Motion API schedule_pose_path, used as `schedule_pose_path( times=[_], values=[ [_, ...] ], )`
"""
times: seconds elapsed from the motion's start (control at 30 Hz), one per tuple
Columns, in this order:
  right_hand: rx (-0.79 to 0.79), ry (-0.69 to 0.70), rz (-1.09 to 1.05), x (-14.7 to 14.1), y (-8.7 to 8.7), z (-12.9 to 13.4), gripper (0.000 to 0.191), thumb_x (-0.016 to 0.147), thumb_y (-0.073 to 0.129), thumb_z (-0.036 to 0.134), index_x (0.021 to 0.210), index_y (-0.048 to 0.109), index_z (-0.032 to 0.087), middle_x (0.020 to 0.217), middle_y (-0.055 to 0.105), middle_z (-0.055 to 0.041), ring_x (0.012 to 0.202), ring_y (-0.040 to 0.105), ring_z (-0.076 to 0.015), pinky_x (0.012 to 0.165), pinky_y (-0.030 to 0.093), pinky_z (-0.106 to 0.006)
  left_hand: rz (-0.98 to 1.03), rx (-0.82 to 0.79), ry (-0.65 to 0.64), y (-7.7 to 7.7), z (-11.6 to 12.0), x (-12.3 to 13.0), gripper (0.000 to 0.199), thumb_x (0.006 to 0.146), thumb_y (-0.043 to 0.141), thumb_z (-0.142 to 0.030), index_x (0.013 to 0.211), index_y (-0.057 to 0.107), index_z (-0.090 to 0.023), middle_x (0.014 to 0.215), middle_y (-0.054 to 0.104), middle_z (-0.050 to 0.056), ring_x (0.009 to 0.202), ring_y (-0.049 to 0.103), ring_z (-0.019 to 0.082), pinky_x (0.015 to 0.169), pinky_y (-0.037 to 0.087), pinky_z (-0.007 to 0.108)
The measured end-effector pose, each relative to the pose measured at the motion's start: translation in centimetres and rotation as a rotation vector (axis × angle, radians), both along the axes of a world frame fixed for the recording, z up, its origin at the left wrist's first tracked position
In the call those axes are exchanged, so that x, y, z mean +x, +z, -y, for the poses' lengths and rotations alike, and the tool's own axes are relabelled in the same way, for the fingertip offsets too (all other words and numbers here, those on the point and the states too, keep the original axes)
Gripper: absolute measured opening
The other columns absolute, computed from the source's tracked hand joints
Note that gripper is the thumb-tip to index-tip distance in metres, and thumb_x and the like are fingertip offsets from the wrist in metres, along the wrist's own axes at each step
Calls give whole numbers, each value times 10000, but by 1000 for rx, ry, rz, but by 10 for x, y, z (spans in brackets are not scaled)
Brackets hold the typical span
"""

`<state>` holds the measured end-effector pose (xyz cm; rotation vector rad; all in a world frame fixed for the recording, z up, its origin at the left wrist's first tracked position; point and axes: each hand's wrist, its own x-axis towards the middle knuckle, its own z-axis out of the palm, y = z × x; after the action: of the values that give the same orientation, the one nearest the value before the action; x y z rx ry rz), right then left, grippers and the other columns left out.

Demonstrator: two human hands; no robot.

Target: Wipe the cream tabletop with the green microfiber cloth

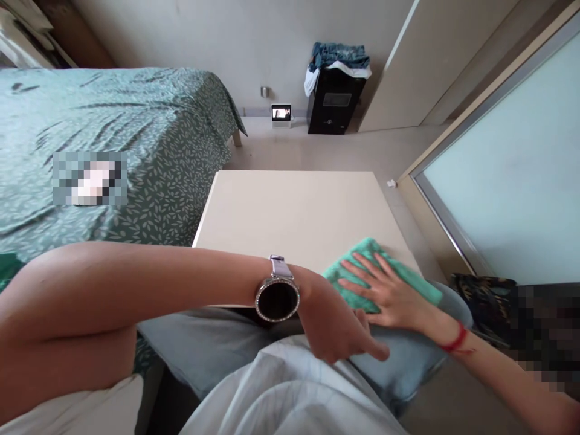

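pale shirt fabric (290,393) fills the bottom of the view, with grey-blue jeans (217,344) over the lap behind it. the right hand (389,290), a red string (455,338) at its wrist, lies spread and flat on a green cloth (357,260), which sits at the 4 o'clock corner of a cream table (294,211). the left forearm, wearing a round black watch (276,296), crosses in front and hides the table's near edge and part of the cloth. the left hand (339,326) hangs just beside the right hand, fingers pressed together and pointing down; its palm is turned away, so i cannot tell if it holds anything. a leaf-print bed (136,151) lies at 10 o'clock, with a pixelated patch (89,178) hiding whatever is on it. a small screen (281,115) and a black box (335,99) topped with clothes (338,57) stand at 12 o'clock. a frosted glass panel (502,157) is at 3 o'clock, and a second pixelated patch (544,326) hides something dark at 4 o'clock.
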<state>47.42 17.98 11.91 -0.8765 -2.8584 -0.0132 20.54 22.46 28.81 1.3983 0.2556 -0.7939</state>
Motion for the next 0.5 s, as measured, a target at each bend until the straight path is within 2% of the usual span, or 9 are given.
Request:
schedule_pose_path(
  times=[0.07,0.13,0.17,0.2,0.23,0.3,0.33,0.43,0.5],
  values=[
    [12,-114,-36,43,-10,-3,830,1117,596,640,1881,386,393,1932,378,-106,1758,381,-494,1348,350,-873,-253,-828,521,-11,0,1,396,722,157,250,559,30,-86,625,75,-58,527,144,25,740,444,84],
    [1,-266,-82,71,-15,-9,796,1159,495,604,1903,324,379,1937,373,-98,1784,338,-471,1348,391,-838,-1251,-1469,1021,-34,9,-6,347,715,178,155,597,75,-155,565,321,-37,485,437,33,718,539,201],
    [-10,-337,-100,78,-17,-11,773,1177,455,558,1910,305,366,1943,363,-95,1798,308,-460,1345,419,-815,-1537,-1969,1189,-46,16,-13,360,810,269,87,597,311,-201,650,543,-37,632,652,92,843,610,340],
    [-21,-390,-113,82,-18,-13,755,1187,427,515,1913,293,353,1949,350,-92,1809,279,-453,1339,446,-797,-1782,-2367,1209,-58,26,-22,422,913,336,15,678,555,-260,757,687,-42,757,753,150,989,595,452],
    [-28,-421,-120,84,-19,-14,747,1193,413,487,1915,285,347,1953,339,-90,1816,258,-451,1332,466,-783,-2000,-2594,1174,-67,35,-33,473,982,375,-57,790,712,-328,851,748,-37,846,781,185,1070,544,494],
    [-25,-443,-120,80,-20,-14,742,1195,406,470,1917,272,362,1956,335,-79,1821,243,-452,1330,476,-776,-2230,-2670,1220,-75,52,-51,450,1022,448,-122,927,796,-391,872,743,-40,875,783,216,1016,515,498],
    [-13,-453,-116,77,-20,-14,744,1193,406,471,1918,268,373,1954,338,-79,1818,249,-458,1328,472,-786,-2228,-2600,1348,-74,56,-58,421,1034,453,-134,839,749,-362,827,715,-35,827,769,214,982,501,493],
    [26,-487,-66,54,-16,-14,755,1181,412,499,1914,299,355,1947,341,-125,1787,297,-522,1284,438,-889,-1935,-2441,1890,-54,51,-64,396,1038,445,-127,811,702,-323,775,694,-15,781,719,237,830,429,456],
    [5,-441,9,24,-8,-19,761,1170,433,520,1899,358,318,1950,317,-155,1771,307,-561,1255,402,-953,-1824,-2361,2086,-35,38,-58,435,1039,469,-116,965,812,-372,871,748,-3,782,682,258,840,380,444]
  ],
)
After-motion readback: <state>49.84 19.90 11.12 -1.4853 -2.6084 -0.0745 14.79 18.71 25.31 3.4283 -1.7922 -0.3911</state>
